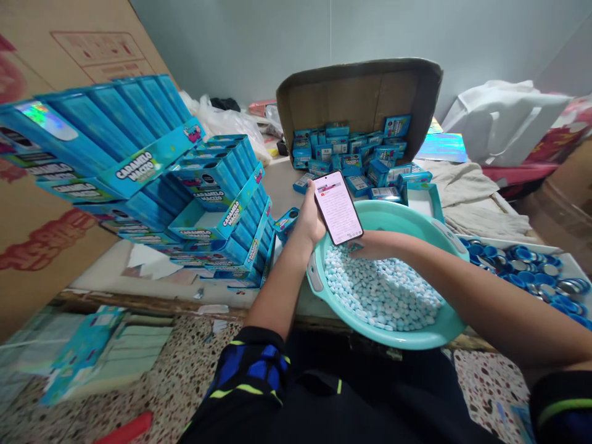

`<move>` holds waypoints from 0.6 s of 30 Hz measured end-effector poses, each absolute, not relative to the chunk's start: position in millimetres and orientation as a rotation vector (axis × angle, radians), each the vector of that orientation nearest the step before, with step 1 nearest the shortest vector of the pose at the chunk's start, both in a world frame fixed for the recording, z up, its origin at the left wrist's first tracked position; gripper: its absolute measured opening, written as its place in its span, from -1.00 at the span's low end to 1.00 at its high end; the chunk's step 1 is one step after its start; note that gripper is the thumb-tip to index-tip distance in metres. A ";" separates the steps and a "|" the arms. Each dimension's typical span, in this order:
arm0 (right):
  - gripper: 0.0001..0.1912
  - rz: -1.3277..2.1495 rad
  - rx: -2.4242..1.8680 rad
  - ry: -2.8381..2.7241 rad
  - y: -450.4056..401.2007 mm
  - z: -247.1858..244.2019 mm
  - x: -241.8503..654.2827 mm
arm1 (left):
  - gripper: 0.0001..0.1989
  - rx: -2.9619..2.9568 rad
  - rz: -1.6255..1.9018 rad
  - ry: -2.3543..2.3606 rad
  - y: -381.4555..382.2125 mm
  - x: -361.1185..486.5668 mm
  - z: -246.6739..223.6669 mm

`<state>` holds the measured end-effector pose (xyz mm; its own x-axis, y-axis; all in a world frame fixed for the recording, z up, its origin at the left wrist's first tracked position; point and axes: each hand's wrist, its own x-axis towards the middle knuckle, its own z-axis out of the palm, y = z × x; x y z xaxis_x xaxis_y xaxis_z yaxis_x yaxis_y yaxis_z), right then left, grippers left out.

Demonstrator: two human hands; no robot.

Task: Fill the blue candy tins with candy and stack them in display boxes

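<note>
Candies are lying heaped in the basin. By the basin's left rim, the left hand is gripping a phone, its screen glowing. Inside the basin, the right hand is resting among the candies; its fingers are partly hiding, so I cannot tell whether they are clenching anything. Stacked boxes are standing left of the basin; round blue pieces are lying right of it.

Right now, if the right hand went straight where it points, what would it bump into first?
The right hand would probably meet pale pellets, then the tub's left side. The phone in the left hand overlaps that line, though its height is unclear.
</note>
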<state>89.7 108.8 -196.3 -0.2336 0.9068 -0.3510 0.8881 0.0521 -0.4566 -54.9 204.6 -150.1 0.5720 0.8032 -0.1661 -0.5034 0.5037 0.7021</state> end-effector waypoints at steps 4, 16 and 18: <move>-0.77 0.936 -1.938 -2.304 109.4 -193.4 90.2 | -0.38 0.666 0.800 0.495 205.8 -56.4 -151.5; -0.67 0.935 -1.975 -2.339 106.9 -187.0 91.2 | -0.40 0.667 0.777 0.476 205.3 -57.5 -149.9; -0.67 0.931 -1.978 -2.340 106.8 -186.5 91.3 | -0.40 0.659 0.776 0.484 205.2 -57.3 -149.2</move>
<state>91.3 106.8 -186.5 -0.2358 0.8844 -0.4027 0.9193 0.0687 -0.3874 -57.3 205.2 -149.2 0.6240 0.7652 -0.1584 -0.4784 0.5344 0.6968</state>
